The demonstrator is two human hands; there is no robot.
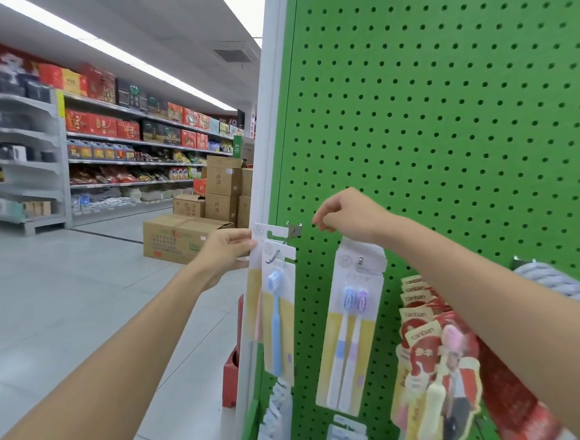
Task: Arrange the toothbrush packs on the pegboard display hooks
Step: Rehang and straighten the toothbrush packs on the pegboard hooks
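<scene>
A green pegboard (446,112) fills the right side. My left hand (227,250) grips the top left edge of toothbrush packs (276,310) at the board's left edge, their slots level with a metal hook (294,229); the front pack holds a blue brush. My right hand (346,216) is pinched against the board just right of that hook; I cannot tell what it holds. A twin toothbrush pack (352,322) hangs on its own hook below my right wrist.
Red "canban" packs (423,324) hang at lower right, with more white packs (345,436) along the bottom. Pale rope (561,286) lies at the right. Cardboard boxes (180,237) stand on the aisle floor; stocked shelves (122,142) run along the left.
</scene>
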